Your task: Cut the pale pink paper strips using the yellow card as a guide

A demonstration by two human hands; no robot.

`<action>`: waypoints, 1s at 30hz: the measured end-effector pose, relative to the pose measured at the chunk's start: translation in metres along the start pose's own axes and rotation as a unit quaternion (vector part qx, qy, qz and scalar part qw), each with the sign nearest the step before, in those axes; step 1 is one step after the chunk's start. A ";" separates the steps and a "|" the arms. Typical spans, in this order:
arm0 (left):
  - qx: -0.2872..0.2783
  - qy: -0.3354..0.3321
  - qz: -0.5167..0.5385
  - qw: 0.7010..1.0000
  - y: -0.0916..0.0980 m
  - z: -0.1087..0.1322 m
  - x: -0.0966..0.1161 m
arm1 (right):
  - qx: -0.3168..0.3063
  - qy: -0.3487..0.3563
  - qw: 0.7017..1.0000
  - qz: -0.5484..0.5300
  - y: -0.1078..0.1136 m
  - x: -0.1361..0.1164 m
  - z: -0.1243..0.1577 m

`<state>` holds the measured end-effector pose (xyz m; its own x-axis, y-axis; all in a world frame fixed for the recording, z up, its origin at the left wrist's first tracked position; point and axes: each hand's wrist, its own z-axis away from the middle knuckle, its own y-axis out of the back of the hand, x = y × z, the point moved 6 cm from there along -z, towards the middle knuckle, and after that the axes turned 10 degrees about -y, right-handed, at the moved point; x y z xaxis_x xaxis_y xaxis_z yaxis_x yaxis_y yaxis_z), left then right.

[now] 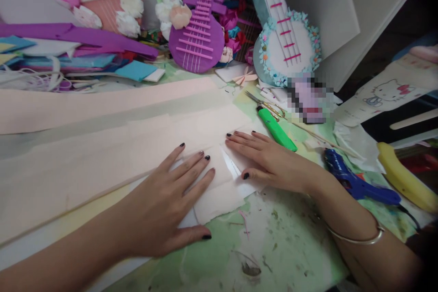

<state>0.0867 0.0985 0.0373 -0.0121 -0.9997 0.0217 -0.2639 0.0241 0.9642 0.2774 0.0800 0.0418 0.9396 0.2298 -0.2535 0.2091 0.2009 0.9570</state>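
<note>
Left hand (179, 187) — fingers spread — is lying flat on pale paper (112, 146); right hand (265, 155), thumb apart, is touching it near scissors (263, 103).

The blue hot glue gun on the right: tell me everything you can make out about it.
The blue hot glue gun looks like plastic, its barrel speckled with pale marks too small to read. It appears to lie on its side on the green-patterned tabletop, barrel pointing away, handle toward the lower right. A black cord trails from the handle's end. It sits beside a yellow banana-shaped object; the right hand is apart from it.
</note>
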 end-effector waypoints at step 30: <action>0.168 0.329 0.064 0.927 0.054 -0.020 -0.166 | -0.043 -0.026 0.999 -0.004 -0.008 -0.003 0.006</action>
<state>0.0934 0.2653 0.0913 0.4978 -0.7726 0.3939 -0.5873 0.0339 0.8087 0.2742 0.0721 0.0361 0.9511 0.1782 -0.2522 0.1956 0.2841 0.9386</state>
